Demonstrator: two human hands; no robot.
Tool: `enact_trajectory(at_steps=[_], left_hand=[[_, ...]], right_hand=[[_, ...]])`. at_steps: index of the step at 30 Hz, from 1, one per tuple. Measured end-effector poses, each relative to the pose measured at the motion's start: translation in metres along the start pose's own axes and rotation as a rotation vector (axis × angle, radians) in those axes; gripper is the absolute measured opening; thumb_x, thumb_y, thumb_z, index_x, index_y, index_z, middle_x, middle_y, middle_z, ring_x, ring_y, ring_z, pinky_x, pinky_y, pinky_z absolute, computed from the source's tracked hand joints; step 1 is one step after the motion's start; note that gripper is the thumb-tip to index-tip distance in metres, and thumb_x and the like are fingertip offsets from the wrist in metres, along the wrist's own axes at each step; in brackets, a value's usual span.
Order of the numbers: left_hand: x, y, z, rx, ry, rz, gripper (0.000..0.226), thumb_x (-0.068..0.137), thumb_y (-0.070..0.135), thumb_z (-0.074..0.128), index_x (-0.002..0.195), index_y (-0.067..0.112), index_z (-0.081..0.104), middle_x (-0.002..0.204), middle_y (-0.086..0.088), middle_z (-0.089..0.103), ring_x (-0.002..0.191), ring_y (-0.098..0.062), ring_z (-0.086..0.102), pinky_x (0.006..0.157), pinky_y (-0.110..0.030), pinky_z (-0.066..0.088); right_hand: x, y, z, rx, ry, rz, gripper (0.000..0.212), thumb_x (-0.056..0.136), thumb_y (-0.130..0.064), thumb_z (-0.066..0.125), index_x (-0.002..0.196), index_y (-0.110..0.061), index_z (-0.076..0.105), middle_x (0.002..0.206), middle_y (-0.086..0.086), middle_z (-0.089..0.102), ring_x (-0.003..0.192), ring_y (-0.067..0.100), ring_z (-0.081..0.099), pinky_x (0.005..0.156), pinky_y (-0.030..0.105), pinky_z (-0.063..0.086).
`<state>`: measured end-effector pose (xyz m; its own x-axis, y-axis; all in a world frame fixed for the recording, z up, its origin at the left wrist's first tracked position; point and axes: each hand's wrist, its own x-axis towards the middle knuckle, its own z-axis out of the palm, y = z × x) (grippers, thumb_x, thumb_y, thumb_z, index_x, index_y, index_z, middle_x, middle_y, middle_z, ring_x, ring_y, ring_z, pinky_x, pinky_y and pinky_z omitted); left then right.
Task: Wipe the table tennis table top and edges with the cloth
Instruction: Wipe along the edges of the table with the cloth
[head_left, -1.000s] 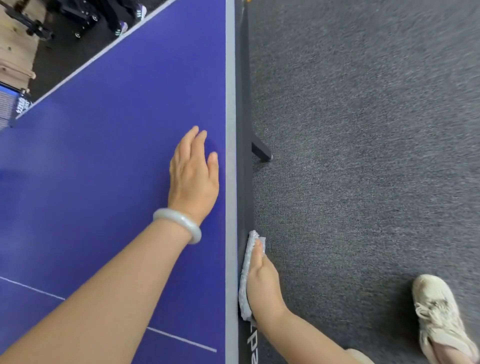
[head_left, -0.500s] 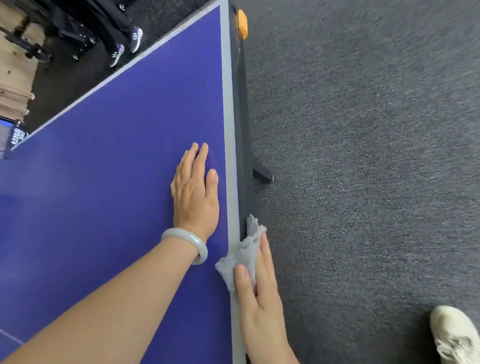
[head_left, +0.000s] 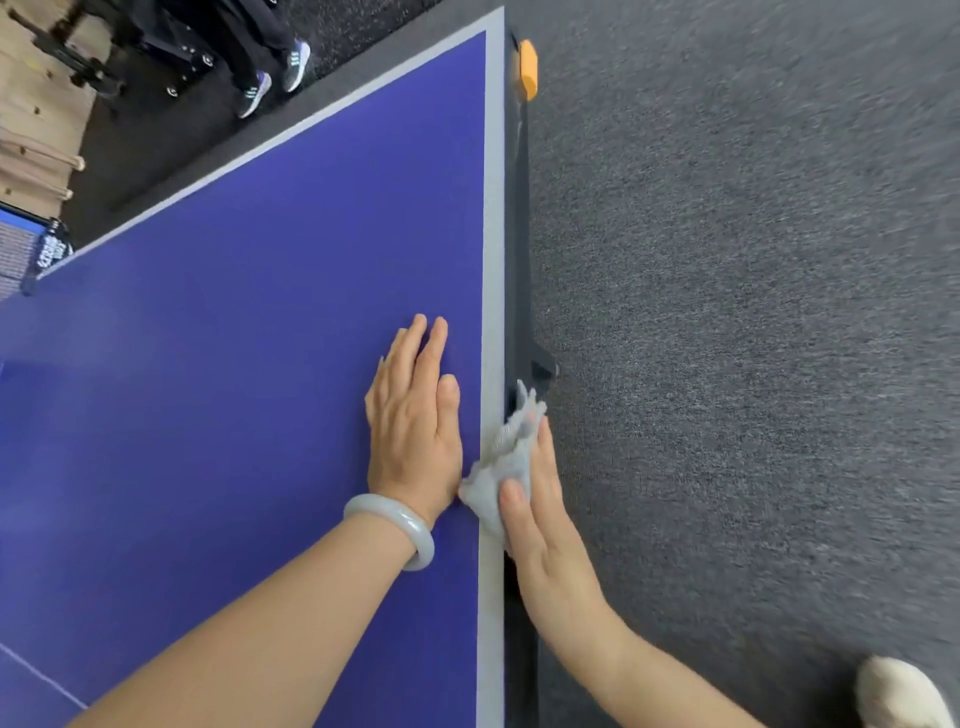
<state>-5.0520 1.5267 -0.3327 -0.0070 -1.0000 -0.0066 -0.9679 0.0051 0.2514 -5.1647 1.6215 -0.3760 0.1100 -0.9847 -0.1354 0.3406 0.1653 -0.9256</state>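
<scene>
The blue table tennis table top (head_left: 234, 364) fills the left of the view, with a pale border line and a dark side edge (head_left: 517, 260) along its right. My left hand (head_left: 413, 415) lies flat on the blue surface next to that border, fingers straight, a pale bangle on the wrist. A crumpled grey cloth (head_left: 504, 462) sits over the border and the side edge. My right hand (head_left: 540, 525) presses it there, thumb on top of the cloth and fingers straight along the edge.
Grey carpet (head_left: 753, 338) covers the floor to the right. An orange corner guard (head_left: 528, 70) marks the far corner. A person's legs and shoes (head_left: 275, 73) stand beyond the far edge. The net post (head_left: 49, 249) is at far left. My shoe (head_left: 898, 693) shows at lower right.
My right hand has brought the cloth up from the side face onto the top border and slid it forward along the edge. My left hand stays flat on the table.
</scene>
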Motion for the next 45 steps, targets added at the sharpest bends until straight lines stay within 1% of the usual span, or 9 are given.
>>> enact_trajectory(at_steps=[10,13,19,24,31,35,38,41,45], left_hand=[[-0.003,0.000,0.001,0.081,-0.009,0.006,0.054,0.103,0.035,0.015,0.156,0.026,0.021,0.165,0.008,0.013,0.150,-0.001,0.001,0.124,-0.040,0.010],[-0.001,0.004,0.002,0.118,-0.013,0.004,0.058,0.102,0.038,0.012,0.157,0.024,0.022,0.165,0.007,0.011,0.151,-0.006,0.003,0.124,-0.038,0.007],[0.002,0.005,-0.001,0.121,-0.018,-0.002,0.059,0.098,0.032,0.019,0.155,0.020,0.027,0.164,0.001,0.018,0.152,-0.014,0.012,0.124,-0.043,0.012],[-0.001,0.003,-0.002,0.137,-0.040,0.015,0.056,0.102,0.032,0.020,0.155,0.018,0.027,0.164,0.001,0.019,0.152,-0.014,0.013,0.122,-0.047,0.019],[-0.001,0.011,-0.007,0.184,-0.103,-0.030,0.055,0.103,0.032,0.021,0.154,0.016,0.030,0.162,-0.001,0.024,0.150,-0.018,0.019,0.120,-0.049,0.025],[0.027,0.014,-0.019,0.164,-0.035,-0.056,0.045,0.100,0.033,0.033,0.137,0.017,0.052,0.142,0.002,0.045,0.130,-0.017,0.043,0.104,-0.050,0.044],[0.086,0.025,-0.016,0.172,-0.013,-0.054,0.043,0.104,0.028,0.036,0.143,0.014,0.047,0.155,-0.003,0.035,0.141,-0.020,0.032,0.116,-0.044,0.032],[0.134,0.034,-0.003,0.153,-0.060,-0.105,0.053,0.105,0.027,0.029,0.157,0.022,0.022,0.166,0.002,0.010,0.153,-0.014,0.004,0.124,-0.040,0.010],[0.141,0.033,0.007,0.110,0.006,-0.142,0.052,0.105,0.027,0.022,0.157,0.026,0.019,0.165,0.006,0.010,0.152,-0.007,0.002,0.124,-0.040,0.008]], right_hand=[[0.161,-0.054,-0.027,-0.050,0.103,0.160,0.051,0.109,-0.030,0.027,0.158,-0.020,0.016,0.164,-0.008,0.019,0.146,-0.003,0.015,0.123,0.024,0.011],[0.135,-0.048,-0.018,-0.067,0.107,0.169,0.053,0.108,-0.033,0.030,0.158,-0.027,0.013,0.165,-0.010,0.014,0.151,0.001,0.010,0.125,0.033,0.010],[0.073,-0.032,-0.003,-0.108,0.066,0.150,0.058,0.101,-0.039,0.033,0.152,-0.036,0.006,0.163,-0.021,0.005,0.148,-0.009,-0.003,0.124,0.024,0.001],[0.179,-0.054,-0.015,-0.192,0.149,0.160,0.058,0.107,-0.026,0.037,0.159,-0.018,0.011,0.166,-0.001,0.012,0.153,0.010,0.006,0.124,0.030,0.006],[0.249,-0.059,-0.030,-0.213,0.094,0.244,0.067,0.105,-0.039,0.040,0.159,-0.029,0.001,0.164,0.003,0.008,0.147,0.028,0.019,0.118,0.039,0.016],[0.250,-0.061,-0.033,-0.212,0.053,0.275,0.069,0.105,-0.040,0.039,0.158,-0.033,-0.005,0.162,0.002,0.006,0.146,0.028,0.022,0.120,0.045,0.020],[0.248,-0.063,-0.033,-0.222,0.051,0.262,0.070,0.105,-0.039,0.039,0.158,-0.032,-0.006,0.163,0.005,0.005,0.148,0.026,0.016,0.120,0.042,0.017],[0.247,-0.065,-0.034,-0.238,0.049,0.261,0.070,0.105,-0.040,0.038,0.158,-0.031,-0.007,0.165,0.004,0.003,0.149,0.026,0.010,0.118,0.038,0.015],[0.257,-0.067,-0.036,-0.302,0.023,0.273,0.071,0.106,-0.036,0.037,0.158,-0.024,-0.009,0.166,0.006,-0.003,0.151,0.029,0.006,0.119,0.039,0.012]])
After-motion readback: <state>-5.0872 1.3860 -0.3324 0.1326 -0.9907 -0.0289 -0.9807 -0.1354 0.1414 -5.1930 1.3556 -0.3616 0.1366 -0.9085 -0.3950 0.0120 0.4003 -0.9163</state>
